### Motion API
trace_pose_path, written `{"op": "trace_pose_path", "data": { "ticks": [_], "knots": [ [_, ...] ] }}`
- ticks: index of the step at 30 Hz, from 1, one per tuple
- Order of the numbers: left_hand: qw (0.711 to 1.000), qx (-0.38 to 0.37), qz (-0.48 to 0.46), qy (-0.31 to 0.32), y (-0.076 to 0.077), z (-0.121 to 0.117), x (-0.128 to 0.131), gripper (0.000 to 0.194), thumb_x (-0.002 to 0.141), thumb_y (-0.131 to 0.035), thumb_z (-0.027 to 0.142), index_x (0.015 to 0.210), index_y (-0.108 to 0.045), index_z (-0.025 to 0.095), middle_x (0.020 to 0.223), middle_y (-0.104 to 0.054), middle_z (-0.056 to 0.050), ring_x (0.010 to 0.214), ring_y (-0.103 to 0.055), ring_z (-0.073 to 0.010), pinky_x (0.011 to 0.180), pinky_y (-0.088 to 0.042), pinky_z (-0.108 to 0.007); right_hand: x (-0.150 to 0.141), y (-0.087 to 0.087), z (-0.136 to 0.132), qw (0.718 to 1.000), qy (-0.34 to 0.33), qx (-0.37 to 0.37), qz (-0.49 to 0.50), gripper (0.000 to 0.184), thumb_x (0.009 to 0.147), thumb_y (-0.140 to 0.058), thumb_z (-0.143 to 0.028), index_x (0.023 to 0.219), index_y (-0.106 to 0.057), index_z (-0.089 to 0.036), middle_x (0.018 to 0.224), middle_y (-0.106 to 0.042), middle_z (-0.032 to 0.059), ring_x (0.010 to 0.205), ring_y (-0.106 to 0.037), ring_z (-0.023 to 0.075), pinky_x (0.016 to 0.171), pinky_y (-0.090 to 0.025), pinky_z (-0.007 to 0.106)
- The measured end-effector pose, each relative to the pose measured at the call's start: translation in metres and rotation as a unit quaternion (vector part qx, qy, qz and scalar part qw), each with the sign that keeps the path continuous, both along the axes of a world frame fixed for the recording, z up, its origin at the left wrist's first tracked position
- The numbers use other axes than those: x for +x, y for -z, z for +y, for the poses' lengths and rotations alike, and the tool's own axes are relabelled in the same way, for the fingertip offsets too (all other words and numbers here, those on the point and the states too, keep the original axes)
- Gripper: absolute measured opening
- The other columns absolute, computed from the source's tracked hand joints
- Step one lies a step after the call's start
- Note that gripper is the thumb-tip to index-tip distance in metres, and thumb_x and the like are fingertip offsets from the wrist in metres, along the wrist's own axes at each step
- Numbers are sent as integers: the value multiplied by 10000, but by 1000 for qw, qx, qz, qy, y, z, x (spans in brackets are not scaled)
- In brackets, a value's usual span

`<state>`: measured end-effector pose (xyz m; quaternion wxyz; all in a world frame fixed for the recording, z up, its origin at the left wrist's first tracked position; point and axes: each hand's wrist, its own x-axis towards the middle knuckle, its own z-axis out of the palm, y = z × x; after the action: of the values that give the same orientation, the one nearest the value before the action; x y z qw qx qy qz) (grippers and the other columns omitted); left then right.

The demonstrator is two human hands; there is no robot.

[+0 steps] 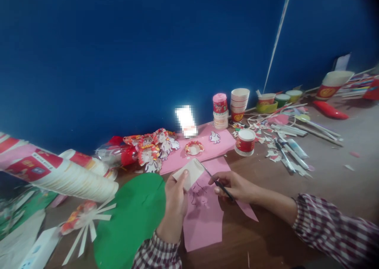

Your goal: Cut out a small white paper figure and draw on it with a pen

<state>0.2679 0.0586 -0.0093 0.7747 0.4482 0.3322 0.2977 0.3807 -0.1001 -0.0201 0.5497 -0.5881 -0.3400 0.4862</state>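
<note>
My left hand (175, 198) grips a cream-white piece of paper (192, 173), thumb on top, above a pink sheet (203, 231). My right hand (232, 185) is closed around dark-handled scissors (220, 185). Their thin grey blades reach up to the right edge of the white paper; whether they bite into it is hard to see. Dark drawn lines show on the pink sheet beneath. Behind my hands, a ring with a red and yellow braided rim (194, 148) and a small white cut-out figure (214, 137) lie on more pink paper (174, 163).
A green paper disc (130, 221) lies at left beside a long stack of paper cups (74, 176). Finished-looking paper lions (151, 146) stand behind. A red paper cup (245, 142), paper scraps (274, 155) and pens or tubes (291, 152) spread rightward. A blue wall (133, 56) bounds the back.
</note>
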Motion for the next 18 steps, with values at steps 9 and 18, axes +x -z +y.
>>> {"op": "trace_pose_path", "data": {
  "ticks": [9, 18],
  "knots": [
    [1000, -6, 29, 0, -1, -4, 0, 402, 586, -804, 327, 898, -644, 129, 827, -715, -80, 723, -680, -203, 650, -532, -284, 1, 0, 0, 1000, 0, -7, -7, 492, 711, -694, -522, 981, -551, -137, 543, -494, -62, 409, -415, 53, 364, -352, 161],
    [993, 15, 120, 6, -5, -5, 1, 245, 596, -802, 294, 756, -694, 143, 702, -689, -97, 604, -637, -204, 499, -497, -281, 2, 3, -1, 1000, -2, -13, -16, 461, 739, -662, -514, 994, -569, -141, 576, -499, -53, 413, -425, 54, 363, -370, 163]
  ]
}}
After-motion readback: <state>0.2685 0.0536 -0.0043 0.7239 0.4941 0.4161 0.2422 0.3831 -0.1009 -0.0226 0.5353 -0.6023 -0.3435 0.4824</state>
